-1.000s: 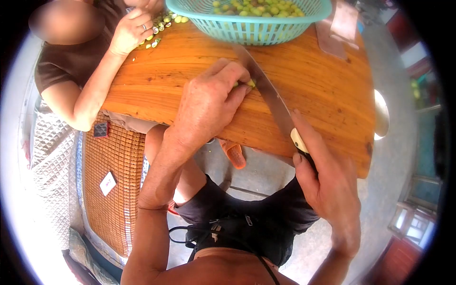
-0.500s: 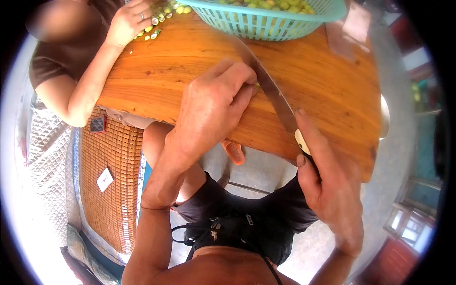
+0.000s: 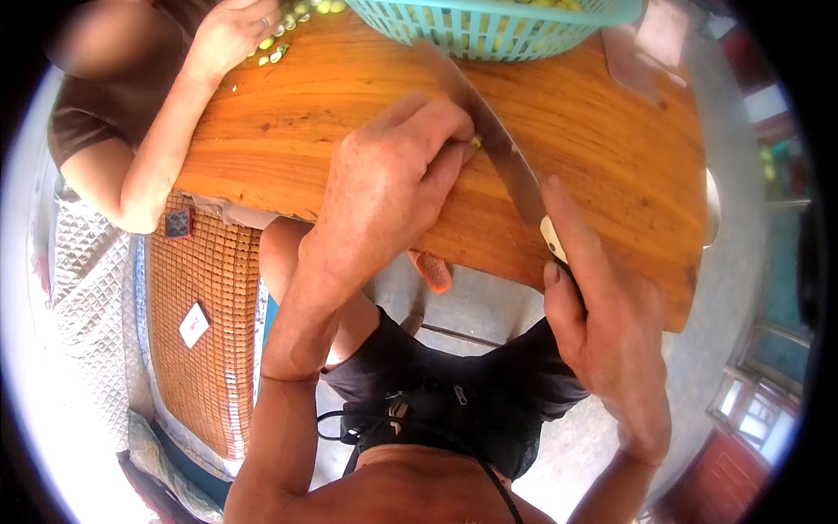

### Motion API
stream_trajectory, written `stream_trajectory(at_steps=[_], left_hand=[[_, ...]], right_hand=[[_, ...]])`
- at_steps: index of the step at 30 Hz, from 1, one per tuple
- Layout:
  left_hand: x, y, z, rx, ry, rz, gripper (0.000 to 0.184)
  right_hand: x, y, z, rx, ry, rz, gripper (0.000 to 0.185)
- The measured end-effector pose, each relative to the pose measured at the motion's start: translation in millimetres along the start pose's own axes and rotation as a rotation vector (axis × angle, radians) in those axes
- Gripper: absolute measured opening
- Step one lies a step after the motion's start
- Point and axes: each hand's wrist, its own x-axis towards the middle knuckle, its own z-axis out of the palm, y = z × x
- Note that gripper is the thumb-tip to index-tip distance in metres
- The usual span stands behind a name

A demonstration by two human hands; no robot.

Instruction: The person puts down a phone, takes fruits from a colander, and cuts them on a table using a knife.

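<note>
My right hand [image 3: 607,336] is wrapped around the handle of a long knife [image 3: 504,162], the index finger stretched along its pale grip. The blade points up and left across the wooden table [image 3: 602,148], its far end blurred. Just left of the blade, my left hand [image 3: 384,170] is closed in a pinch. A bit of small yellow-green fruit [image 3: 476,141] shows at its fingertips, close beside the blade; the rest of it is hidden by the fingers. Whether the edge touches the fruit I cannot tell.
A turquoise plastic basket [image 3: 515,37] of green fruits stands at the table's far side. At the far left, another person's hand [image 3: 229,39] rests by several cut fruits [image 3: 278,54]. A woven-mat seat [image 3: 196,384] with a white card [image 3: 194,325] lies left. An orange shoe [image 3: 431,271] is below.
The view has shifted slightly, so the basket sits higher. More of the fruit shows at my left fingertips. The knife stays in my right hand, its blade at nearly the same slant.
</note>
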Motion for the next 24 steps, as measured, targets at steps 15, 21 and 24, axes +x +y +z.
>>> stream_trajectory(at_steps=[15, 21, 24], left_hand=[[1, 1, 2, 0.032, 0.033, 0.034, 0.014], [0, 1, 2, 0.043, 0.026, 0.033, 0.014], [1, 0, 3, 0.040, 0.024, 0.039, 0.014]], right_hand=[[10, 7, 5, -0.073, 0.014, -0.081, 0.062], [14, 8, 8, -0.047, 0.027, -0.081, 0.061], [15, 9, 9, -0.039, 0.037, -0.082, 0.060]])
